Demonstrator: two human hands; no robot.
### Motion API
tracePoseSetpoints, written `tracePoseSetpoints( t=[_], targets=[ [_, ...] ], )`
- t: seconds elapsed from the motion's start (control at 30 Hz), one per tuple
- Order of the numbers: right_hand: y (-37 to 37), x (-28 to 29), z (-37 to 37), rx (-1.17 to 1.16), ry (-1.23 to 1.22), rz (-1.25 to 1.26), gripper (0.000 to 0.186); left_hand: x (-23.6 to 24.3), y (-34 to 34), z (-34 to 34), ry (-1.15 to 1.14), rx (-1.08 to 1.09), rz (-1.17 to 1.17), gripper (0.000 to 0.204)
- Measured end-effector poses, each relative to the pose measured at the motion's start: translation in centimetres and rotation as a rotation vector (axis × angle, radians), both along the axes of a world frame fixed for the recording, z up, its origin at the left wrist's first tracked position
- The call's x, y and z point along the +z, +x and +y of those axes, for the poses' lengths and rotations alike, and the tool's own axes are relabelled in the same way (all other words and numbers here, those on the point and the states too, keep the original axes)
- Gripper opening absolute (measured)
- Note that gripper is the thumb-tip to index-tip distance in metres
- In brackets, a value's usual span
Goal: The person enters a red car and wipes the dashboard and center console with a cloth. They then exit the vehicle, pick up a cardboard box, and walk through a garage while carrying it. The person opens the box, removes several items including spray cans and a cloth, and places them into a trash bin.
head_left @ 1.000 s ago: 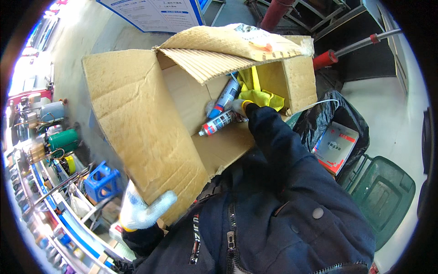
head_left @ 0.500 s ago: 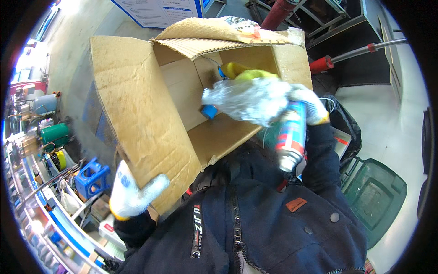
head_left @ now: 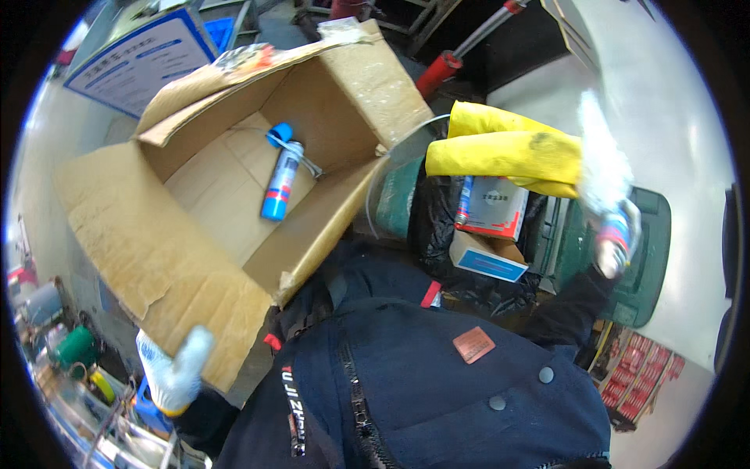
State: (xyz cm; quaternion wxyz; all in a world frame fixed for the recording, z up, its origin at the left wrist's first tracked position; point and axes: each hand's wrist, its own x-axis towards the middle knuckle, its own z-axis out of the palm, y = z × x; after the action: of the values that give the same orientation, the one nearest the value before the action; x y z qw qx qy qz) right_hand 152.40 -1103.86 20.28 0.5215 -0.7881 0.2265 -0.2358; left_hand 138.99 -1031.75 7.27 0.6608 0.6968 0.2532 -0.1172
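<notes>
My left hand (head_left: 166,377), in a white glove, grips the lower flap of an open cardboard box (head_left: 234,301), thumb on top and fingers hidden beneath. Inside the box lie a blue spray can (head_left: 283,181) and a round blue cap (head_left: 280,134). Out to the right, my right hand (head_left: 633,223), gloved too and blurred, is closed around a spray can (head_left: 612,234) with a silver end. It also carries crumpled clear plastic (head_left: 600,148) and a folded yellow piece (head_left: 508,152), perhaps cloth or rubber, stretching left over the bin.
A bin lined with a black bag (head_left: 433,227) holds small cartons (head_left: 492,254) and another spray can (head_left: 465,202). Its green lid (head_left: 652,266) hangs open to the right. A red cylinder with a metal rod (head_left: 441,72) is behind; a blue-edged sign (head_left: 144,66) stands far left.
My right hand has swung from the box's mouth to the far right, taking the spray can, plastic and yellow piece along. The box appears further left, its contents now uncovered.
</notes>
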Motion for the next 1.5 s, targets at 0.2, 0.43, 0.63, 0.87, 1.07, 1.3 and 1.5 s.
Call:
tracePoseSetpoints(
  t=[0.2,0.43,0.63,0.87,1.07,1.3,1.5],
  targets=[
    [1.3,-13.8,-7.1,-0.101,0.187,0.906,0.032,0.4,1.0,-1.2,0.055,-0.021,0.021,0.052],
    [1.7,-22.7,-7.8,0.141,-0.071,1.315,0.030,1.2,2.3,-2.4,0.082,-0.085,0.024,0.056],
    [4.8,-20.5,-5.3,0.519,-0.430,1.001,0.048,0.6,1.8,-2.1,0.104,-0.094,0.096,0.058],
    [9.2,-10.2,3.8,0.591,-0.124,0.697,0.049,1.1,2.5,-0.7,0.109,-0.080,0.085,0.045],
    [16.3,-19.4,26.6,1.387,-0.239,0.624,0.062,-0.4,0.5,3.3,0.189,-0.141,0.102,0.055],
    [26.0,-46.5,45.5,1.578,-0.914,0.847,0.042,1.0,1.2,4.4,0.115,-0.075,0.238,0.081],
    [30.7,-54.3,44.7,1.226,-1.300,1.009,0.039,0.1,7.7,4.9,-0.005,0.083,0.261,0.089]
  ],
)
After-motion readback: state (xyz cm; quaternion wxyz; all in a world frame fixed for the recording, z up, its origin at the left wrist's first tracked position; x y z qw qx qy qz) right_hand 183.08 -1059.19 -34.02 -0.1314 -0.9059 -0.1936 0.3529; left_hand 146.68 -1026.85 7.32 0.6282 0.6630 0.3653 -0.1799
